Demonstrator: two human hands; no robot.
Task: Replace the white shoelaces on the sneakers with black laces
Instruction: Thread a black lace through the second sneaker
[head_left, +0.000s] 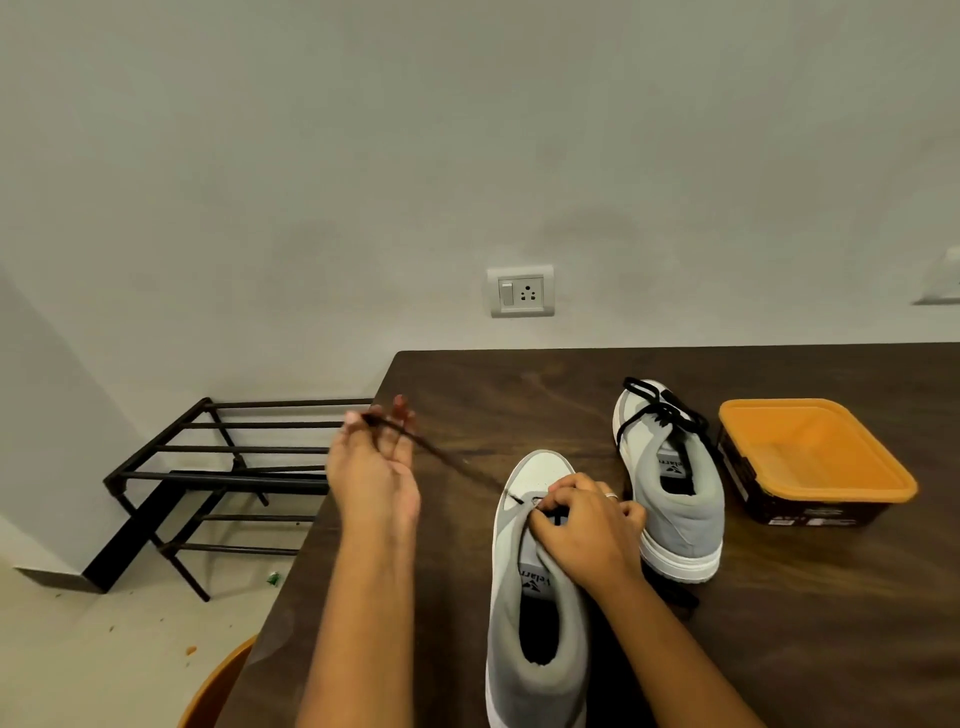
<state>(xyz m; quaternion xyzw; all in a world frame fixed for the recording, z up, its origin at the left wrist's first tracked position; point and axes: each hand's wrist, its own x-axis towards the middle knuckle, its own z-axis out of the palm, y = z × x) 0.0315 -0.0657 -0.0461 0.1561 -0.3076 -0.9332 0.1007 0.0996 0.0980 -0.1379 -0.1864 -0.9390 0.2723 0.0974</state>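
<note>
1. Two-handed work, caught from above: found both hands busy at the near sneaker (506, 561), which sat heel toward the camera and toe toward the wall on the dark wooden table (519, 395).
2. Saw the left hand (371, 478) raised off to the left of that shoe, over the table's edge, with thumb and fingertips pinching the end of the black lace (441, 457). Blurred there, so could not read the finer finger positions.
3. Followed that lace, pulled taut, in a straight slant from the pinch down to the front eyelets of the near sneaker.
4. Found the right hand (582, 530) clamped on the near sneaker at the eyelet rows, fingers curled over the upper just behind the white toe, a ring (611, 496) on one finger. Could not tell whether those fingertips also held lace.
5. Spotted the far sneaker (685, 519) just beyond and to the right, heel also toward the camera, close beside the right hand. Already threaded with a second black lace (660, 410), looped loosely over its front.
6. Noted a box (810, 457) with an orange top right of the far sneaker, near it but apart.
7. Picked out a black metal rack (223, 475) on the floor at left, and a wall socket (521, 291) above the table's far edge.
</note>
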